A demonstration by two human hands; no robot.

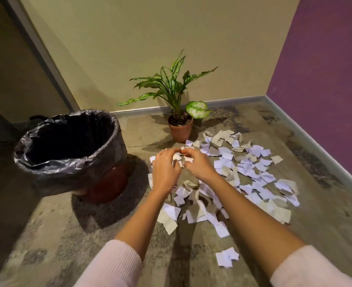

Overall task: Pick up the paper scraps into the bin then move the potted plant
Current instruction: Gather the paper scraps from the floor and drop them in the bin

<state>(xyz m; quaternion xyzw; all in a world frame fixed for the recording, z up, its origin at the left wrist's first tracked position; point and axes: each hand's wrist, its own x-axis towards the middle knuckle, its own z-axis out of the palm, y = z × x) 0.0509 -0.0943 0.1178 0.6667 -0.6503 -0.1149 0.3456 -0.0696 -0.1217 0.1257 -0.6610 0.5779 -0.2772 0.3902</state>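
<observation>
Head view, person crouched or bent over a mottled concrete floor (57, 235).

- Nearest: two pale pink sleeves (117, 264) at the bottom edge, with bare forearms reaching forward.
- One lone scrap (226, 256) lies apart from the rest, between the forearms and nearer the right one.
- Paper scraps (251, 170): white and greyish torn pieces, scattered in a broad patch on the floor. The patch runs from under the forearms out to the right and back toward the plant pot. Many pieces overlap.
- Left hand (165, 168) and right hand (197, 164) meet just above the left part of the patch. Grip, both hands: fingers curled inward around a small bunch of scraps (178, 158) held between them, with fingertips close together at the top. Whether the hands touch the floor cannot be told.
- Bin (71, 162): stands on the floor to the left of the hands, near but apart from them. It is lined with a black plastic bag folded over the rim, and a reddish-brown base shows below. The inside is dark, so its contents cannot be told.
- Potted plant (180, 129): terracotta-coloured pot, upright, just beyond the hands at the far edge of the patch, near the beige wall (129, 48). Long speckled green leaves, one broad pale leaf drooping right.
- Far right: purple wall (326, 59), with a grey skirting along both walls.
</observation>
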